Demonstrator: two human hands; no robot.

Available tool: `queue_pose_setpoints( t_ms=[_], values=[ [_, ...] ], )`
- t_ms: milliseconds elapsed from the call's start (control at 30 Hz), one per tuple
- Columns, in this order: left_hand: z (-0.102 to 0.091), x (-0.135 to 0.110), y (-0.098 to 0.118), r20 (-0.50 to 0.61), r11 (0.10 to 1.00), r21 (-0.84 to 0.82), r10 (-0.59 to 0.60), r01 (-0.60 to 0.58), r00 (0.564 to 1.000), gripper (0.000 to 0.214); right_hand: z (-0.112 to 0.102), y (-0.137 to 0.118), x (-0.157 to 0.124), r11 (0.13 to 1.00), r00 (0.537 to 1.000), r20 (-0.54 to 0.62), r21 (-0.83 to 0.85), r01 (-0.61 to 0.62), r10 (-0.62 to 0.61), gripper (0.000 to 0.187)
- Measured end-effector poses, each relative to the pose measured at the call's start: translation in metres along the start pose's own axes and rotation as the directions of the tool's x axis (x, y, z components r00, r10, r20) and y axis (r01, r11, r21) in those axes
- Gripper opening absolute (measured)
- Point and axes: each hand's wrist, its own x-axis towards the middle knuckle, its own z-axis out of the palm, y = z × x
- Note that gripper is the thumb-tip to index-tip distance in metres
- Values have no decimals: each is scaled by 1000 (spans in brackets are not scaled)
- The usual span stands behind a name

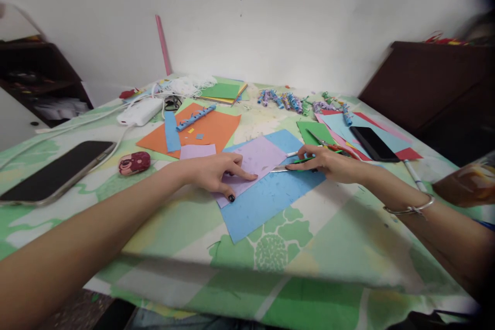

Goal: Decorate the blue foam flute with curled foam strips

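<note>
My left hand lies on a lilac sheet of paper, index finger stretched out and pressing it down, the other fingers curled. The lilac sheet rests on a larger blue sheet. My right hand is closed on green-handled scissors, whose blades point left and meet the lilac sheet's right edge. A silver bangle circles my right wrist.
An orange sheet carries a blue strip and a rolled blue fringe. Phones lie at the left and right. Also on the green-patterned tablecloth: a white power bank, curled paper pieces, a second pair of scissors, dark furniture right.
</note>
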Motion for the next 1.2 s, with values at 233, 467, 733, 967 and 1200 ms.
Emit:
queue_pose_setpoints(
  t_ms=[233, 467, 733, 967, 1200],
  values=[
    [-1, 1, 0, 20, 1000, -4, -7, 7, 1000, 61, -1, 2, -3, 997, 1000, -5, 67, -24, 24, 79],
    [-2, 1, 2, 25, 999, 2, -34, 34, 999, 60, -3, -8, 9, 991, 1000, 11, 136, -9, 7, 78],
    [-3, 2, 3, 35, 1000, -7, -21, 21, 999, 60, -3, -5, 9, 993, 999, 21, 119, 23, -25, 81],
    [-3, 1, 3, 44, 999, -10, -44, 45, 998, 61, -2, -8, 15, 989, 999, 31, 140, 39, -44, 82],
    [-1, 1, -1, 28, 1000, -14, -15, 15, 999, 62, -6, -11, 14, 986, 999, 26, 163, 40, -45, 71]
  ],
)
